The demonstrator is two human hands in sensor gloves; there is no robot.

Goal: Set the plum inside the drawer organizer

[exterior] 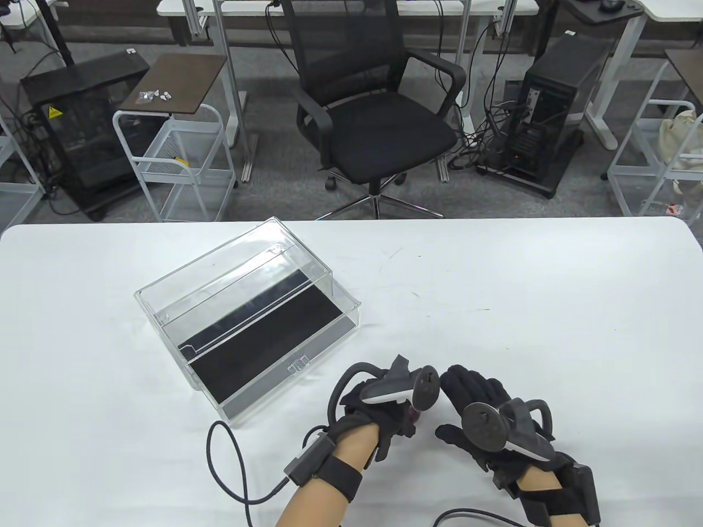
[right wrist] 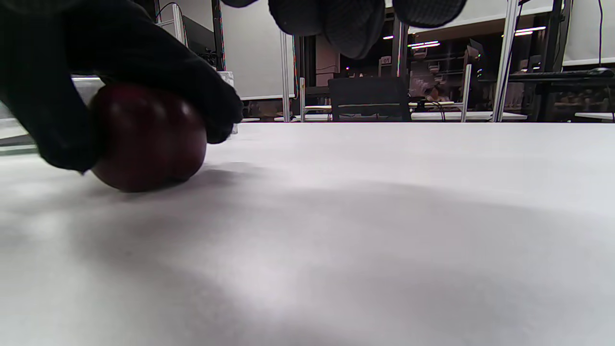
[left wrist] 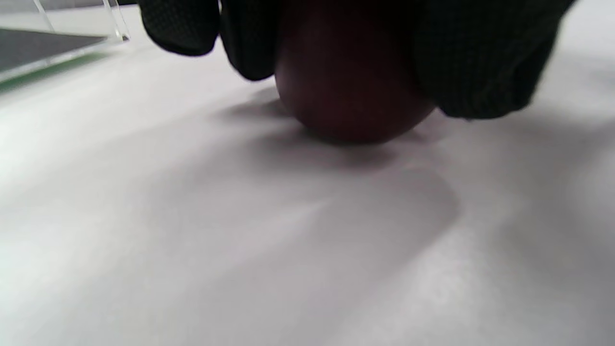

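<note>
Plum [right wrist: 146, 139]: dark red, round, sitting on the worktop [exterior: 494, 307] under my left hand [exterior: 379, 411]. My gloved fingers [left wrist: 480, 62] curl over its top and down both sides; its underside touches the white surface. In the table view only a sliver of it shows below the tracker [exterior: 403, 387] strapped to the back of that hand.

Left hand: closed around the plum, gripping it from above.

Right hand [exterior: 483, 425]: just to the right of the left hand, near it but not touching the plum, fingers loosely spread and holding nothing. Its fingertips [right wrist: 336, 24] hang above the worktop in the right wrist view.

Drawer organizer [exterior: 247, 313]: clear plastic box with a dark floor, up and to the left of my left hand, set at an angle. Its near corner lies close to that hand; a clear edge [left wrist: 62, 48] of it shows at the upper left of the left wrist view. Its inside holds nothing that I can see.

Cable [exterior: 230, 466]: loops on the worktop to the left of my left wrist, below the organizer.

Open room: bare white surface between my left hand and the organizer's near corner, and a broad bare stretch beyond and to the right of my right hand, out to the far edge.

Beyond the far edge: an office chair [exterior: 379, 104], wire carts and computer towers, all on the floor.
</note>
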